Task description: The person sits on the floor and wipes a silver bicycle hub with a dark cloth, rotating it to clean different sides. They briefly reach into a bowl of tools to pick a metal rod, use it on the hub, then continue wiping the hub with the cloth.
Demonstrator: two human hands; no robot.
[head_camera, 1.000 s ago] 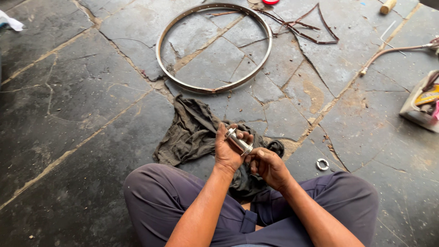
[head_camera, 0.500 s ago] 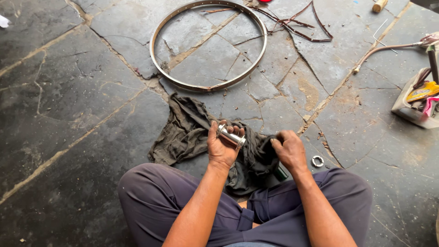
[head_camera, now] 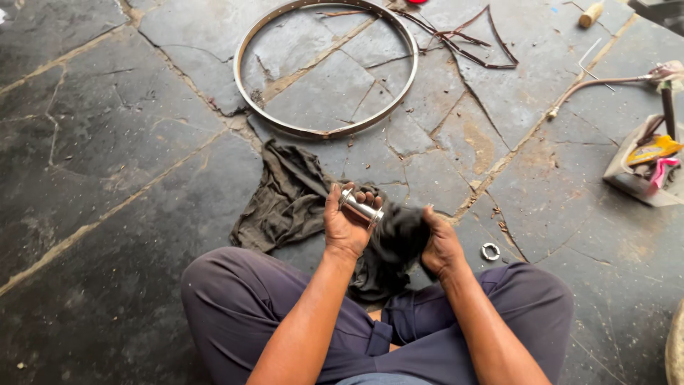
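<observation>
1. Polishing looks to be the step in hand: the left hand is clamped around a shiny metal cylinder, seemingly a wheel hub, held above the lap, while the right hand is closed on a bunched part of the dark rag pressed against the cylinder's right end.
2. To do it well, I judge the left grip should hold firm near the far end so the part cannot slip, and turn the piece bit by bit, so the cloth meets every side.
3. A clean fold of rag would likely serve better than a greasy one; the rest of the cloth trails down onto the floor ahead of the knees.
4. A small metal ring lies on the stone just beside the right knee, easy to knock away with a careless move.
5. The stone floor is dark, cracked slab with pale joints, dusty and uneven.
6. A bare wheel rim lies flat further out, with thin bent strips beside it.
7. At the right edge sits a tray of tools, and a curved rod lies near it.
</observation>
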